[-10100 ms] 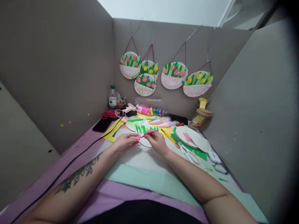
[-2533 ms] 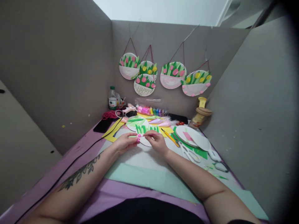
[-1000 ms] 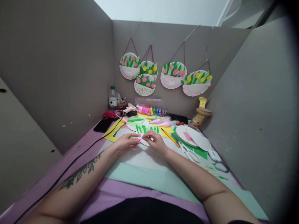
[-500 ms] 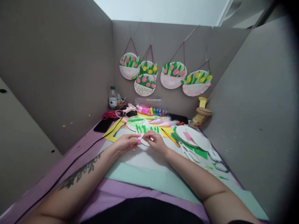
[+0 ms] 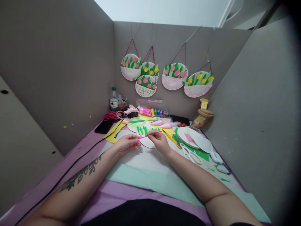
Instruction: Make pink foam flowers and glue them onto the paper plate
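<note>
My left hand [image 5: 128, 144] pinches small bright pink pieces [image 5: 139, 141] at its fingertips; their exact shape is too small to make out. Between the closed fingers of my right hand [image 5: 158, 141] is a thin dark-pink strand [image 5: 144, 136], a stick or stiff cord, I cannot tell which. One end of it reaches the pink pieces, and the other sticks out past my right fingers. Just behind both hands lies a white paper plate [image 5: 148, 143] with green paper leaves [image 5: 142, 130] along its upper edge, partly hidden by my right hand.
White-handled scissors [image 5: 191, 155], a yellow craft knife [image 5: 172, 140] and stacked paper plates [image 5: 184, 141] lie right. A pink glue gun [image 5: 130, 110] and a phone [image 5: 103, 126] are left. A black cable [image 5: 77, 160] runs along the left side. Decorated plates [image 5: 175, 82] hang on the back wall.
My right hand has turned and shifted slightly to the right, and the dark-pink strand now shows clearly between its fingers. My left hand stays in nearly the same place.
</note>
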Demonstrator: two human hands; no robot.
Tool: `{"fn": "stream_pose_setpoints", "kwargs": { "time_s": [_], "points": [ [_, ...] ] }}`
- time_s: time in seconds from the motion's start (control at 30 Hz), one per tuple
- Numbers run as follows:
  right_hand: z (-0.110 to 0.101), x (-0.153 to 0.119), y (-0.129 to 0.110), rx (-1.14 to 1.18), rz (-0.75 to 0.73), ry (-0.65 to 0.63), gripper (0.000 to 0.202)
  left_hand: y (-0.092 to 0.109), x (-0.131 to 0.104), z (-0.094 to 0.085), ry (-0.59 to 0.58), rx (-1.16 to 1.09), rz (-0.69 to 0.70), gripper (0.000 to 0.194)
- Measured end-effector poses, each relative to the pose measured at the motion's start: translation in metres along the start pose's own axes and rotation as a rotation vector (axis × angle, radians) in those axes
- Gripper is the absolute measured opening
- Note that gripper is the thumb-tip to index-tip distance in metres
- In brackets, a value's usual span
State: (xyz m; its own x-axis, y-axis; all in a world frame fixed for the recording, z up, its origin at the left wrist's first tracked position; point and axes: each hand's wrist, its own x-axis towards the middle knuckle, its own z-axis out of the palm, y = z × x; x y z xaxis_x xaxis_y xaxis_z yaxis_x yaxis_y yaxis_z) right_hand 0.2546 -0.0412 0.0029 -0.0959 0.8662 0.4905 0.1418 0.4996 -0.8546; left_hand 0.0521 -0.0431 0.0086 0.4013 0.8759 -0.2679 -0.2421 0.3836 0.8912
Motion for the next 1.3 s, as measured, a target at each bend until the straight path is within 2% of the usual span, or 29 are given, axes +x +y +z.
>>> {"fn": "stream_pose_setpoints", "kwargs": {
  "time_s": [0.17, 0.5, 0.7, 1.3],
  "points": [
    [0.001, -0.001, 0.000, -0.014, -0.025, -0.005, 0.011, 0.001, -0.001, 0.001, 0.008, -0.023, -0.004, 0.023],
    [0.006, -0.007, -0.005, -0.136, -0.159, -0.040, 0.010, 0.001, 0.001, -0.001, 0.024, 0.028, -0.013, 0.039],
    [0.007, -0.010, -0.007, -0.211, -0.290, -0.049, 0.010, -0.004, 0.004, -0.003, -0.025, 0.007, 0.041, 0.031],
    [0.008, -0.011, -0.007, -0.225, -0.320, -0.076, 0.010, -0.008, 0.007, -0.008, -0.067, 0.049, 0.055, 0.029]
  ]
}}
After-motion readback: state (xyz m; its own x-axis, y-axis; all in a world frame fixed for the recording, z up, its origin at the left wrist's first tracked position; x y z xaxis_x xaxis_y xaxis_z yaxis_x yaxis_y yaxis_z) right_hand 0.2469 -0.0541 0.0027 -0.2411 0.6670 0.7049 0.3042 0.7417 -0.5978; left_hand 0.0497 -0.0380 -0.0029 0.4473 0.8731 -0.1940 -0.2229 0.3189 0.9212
